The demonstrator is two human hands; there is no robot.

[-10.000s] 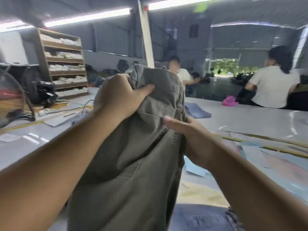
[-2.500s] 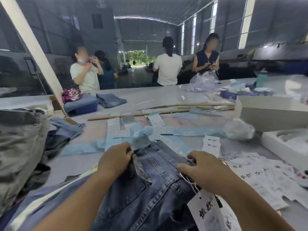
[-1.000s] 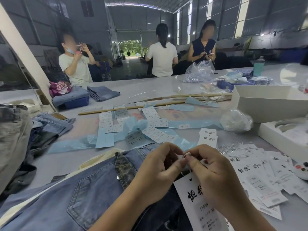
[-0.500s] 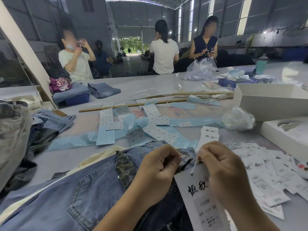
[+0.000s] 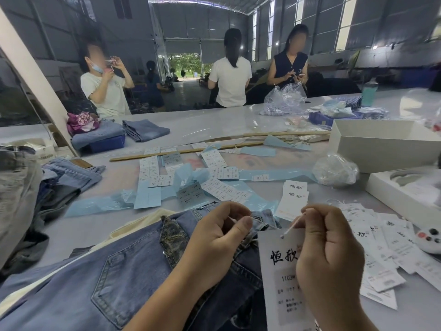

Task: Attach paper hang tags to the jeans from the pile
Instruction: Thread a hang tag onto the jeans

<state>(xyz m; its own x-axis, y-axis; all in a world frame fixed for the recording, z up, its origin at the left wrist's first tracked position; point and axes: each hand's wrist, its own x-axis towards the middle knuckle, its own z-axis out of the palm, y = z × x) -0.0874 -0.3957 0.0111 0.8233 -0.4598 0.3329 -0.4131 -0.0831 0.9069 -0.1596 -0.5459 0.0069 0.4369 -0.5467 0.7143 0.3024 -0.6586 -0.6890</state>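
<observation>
The jeans (image 5: 133,271) lie flat under both hands, waistband toward the table's far side. The left hand (image 5: 219,237) curls its fingers and thumb at the waistband edge, pinching it. Just beside it, the right hand (image 5: 331,254) pinches a white string (image 5: 292,227) that runs down to the hole of a hang tag (image 5: 279,278), which lies over the jeans between the hands. More tags (image 5: 386,254) are scattered beyond the right hand.
</observation>
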